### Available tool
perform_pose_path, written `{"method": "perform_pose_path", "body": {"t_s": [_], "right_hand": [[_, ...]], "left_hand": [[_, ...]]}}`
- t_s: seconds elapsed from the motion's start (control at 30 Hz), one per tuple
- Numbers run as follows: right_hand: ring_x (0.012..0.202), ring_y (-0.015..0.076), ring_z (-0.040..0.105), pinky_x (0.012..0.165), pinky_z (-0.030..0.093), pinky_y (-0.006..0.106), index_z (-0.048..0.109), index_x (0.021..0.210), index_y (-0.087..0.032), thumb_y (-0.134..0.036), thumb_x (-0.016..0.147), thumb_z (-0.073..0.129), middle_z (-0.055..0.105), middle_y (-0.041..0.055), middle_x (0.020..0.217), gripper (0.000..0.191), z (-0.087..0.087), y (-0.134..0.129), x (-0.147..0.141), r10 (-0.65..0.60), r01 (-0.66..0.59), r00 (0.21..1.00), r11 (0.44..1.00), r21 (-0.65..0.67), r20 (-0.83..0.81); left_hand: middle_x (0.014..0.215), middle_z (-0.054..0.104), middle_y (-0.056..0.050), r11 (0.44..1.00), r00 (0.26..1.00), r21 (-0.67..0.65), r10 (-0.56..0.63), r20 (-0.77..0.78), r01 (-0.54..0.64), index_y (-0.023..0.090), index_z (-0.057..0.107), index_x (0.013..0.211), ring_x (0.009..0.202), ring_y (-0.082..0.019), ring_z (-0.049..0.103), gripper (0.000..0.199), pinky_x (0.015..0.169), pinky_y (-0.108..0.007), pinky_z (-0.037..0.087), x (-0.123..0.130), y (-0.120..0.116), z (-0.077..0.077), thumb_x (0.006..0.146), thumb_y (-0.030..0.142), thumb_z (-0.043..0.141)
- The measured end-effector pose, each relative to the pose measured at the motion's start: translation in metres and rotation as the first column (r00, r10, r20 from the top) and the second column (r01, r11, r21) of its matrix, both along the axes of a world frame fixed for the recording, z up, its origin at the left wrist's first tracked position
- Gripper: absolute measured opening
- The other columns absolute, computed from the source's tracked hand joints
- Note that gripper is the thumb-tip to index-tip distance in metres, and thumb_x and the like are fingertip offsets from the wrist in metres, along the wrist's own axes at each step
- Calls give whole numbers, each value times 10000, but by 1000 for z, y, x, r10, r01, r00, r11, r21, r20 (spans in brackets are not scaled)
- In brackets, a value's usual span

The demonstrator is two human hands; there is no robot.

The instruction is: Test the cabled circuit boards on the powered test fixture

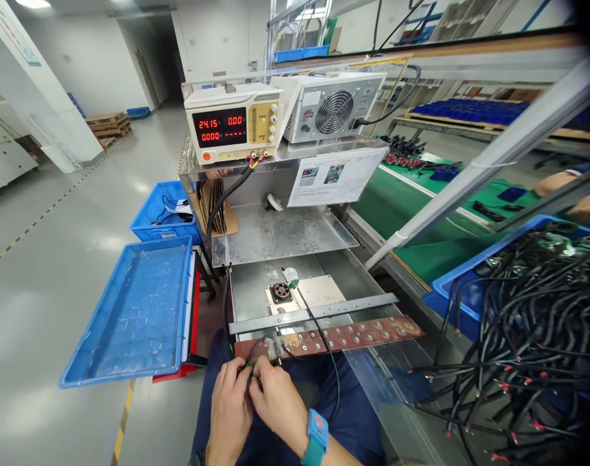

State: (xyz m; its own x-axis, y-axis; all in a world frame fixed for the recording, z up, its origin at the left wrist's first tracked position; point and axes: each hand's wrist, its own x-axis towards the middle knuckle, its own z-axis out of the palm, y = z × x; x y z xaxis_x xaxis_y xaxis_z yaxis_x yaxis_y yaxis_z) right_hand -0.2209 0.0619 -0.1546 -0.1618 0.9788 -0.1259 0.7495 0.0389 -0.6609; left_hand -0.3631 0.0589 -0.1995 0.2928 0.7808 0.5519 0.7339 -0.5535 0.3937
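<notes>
My left hand (231,404) and my right hand (275,401) meet just below a brown strip with holes (343,336), fingers pinched together on a small green connector (251,371) at the end of a black cable (319,330). That cable runs up to a small round motor part (281,292) sitting on a pale plate in a metal tray (256,285). On my right wrist is a teal watch (316,435). A power supply (231,124) with red digits stands on the shelf above.
An empty blue tray (134,317) lies at my left, another blue bin (159,213) behind it. A blue bin of black cables (528,310) fills the right. A grey fan unit (331,107) sits beside the supply. Another person's hands (576,194) rest on the green conveyor (411,194).
</notes>
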Motion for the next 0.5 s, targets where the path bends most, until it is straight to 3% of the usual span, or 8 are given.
{"method": "perform_pose_path", "body": {"t_s": [0.13,0.23,0.37,0.5], "right_hand": [[892,268,639,713,253,351,551,1047,-130,-86,931,402,654,75,924,194,0,1,-3,7,-7,1000,1000,14,30],[919,274,639,733,271,356,559,1066,-123,-65,925,395,655,82,942,224,1,2,-4,1,-1,1000,1000,5,9],[1030,315,634,791,353,365,572,1136,-83,-55,915,399,659,133,1052,282,18,3,-3,15,-14,1000,997,-74,7],[1096,396,633,870,480,432,573,1227,-40,-53,887,413,670,182,1099,376,32,7,1,24,-29,999,990,-141,-33]], "left_hand": [[1171,586,-42,1000,1000,-13,20,15,-20,253,578,1218,1046,-208,564,490,852,-367,544,2,2,2,804,-7,621],[1180,579,-42,998,997,-34,56,46,-54,262,597,1203,1064,-212,549,417,885,-369,503,4,4,-11,861,25,561],[1190,583,-63,995,994,-55,84,64,-80,233,644,1138,1076,-229,533,317,920,-385,441,0,11,-35,923,77,470],[1132,604,-77,995,996,35,90,15,-91,215,685,1090,1031,-231,552,342,898,-362,435,-3,19,-43,882,57,465]]}}
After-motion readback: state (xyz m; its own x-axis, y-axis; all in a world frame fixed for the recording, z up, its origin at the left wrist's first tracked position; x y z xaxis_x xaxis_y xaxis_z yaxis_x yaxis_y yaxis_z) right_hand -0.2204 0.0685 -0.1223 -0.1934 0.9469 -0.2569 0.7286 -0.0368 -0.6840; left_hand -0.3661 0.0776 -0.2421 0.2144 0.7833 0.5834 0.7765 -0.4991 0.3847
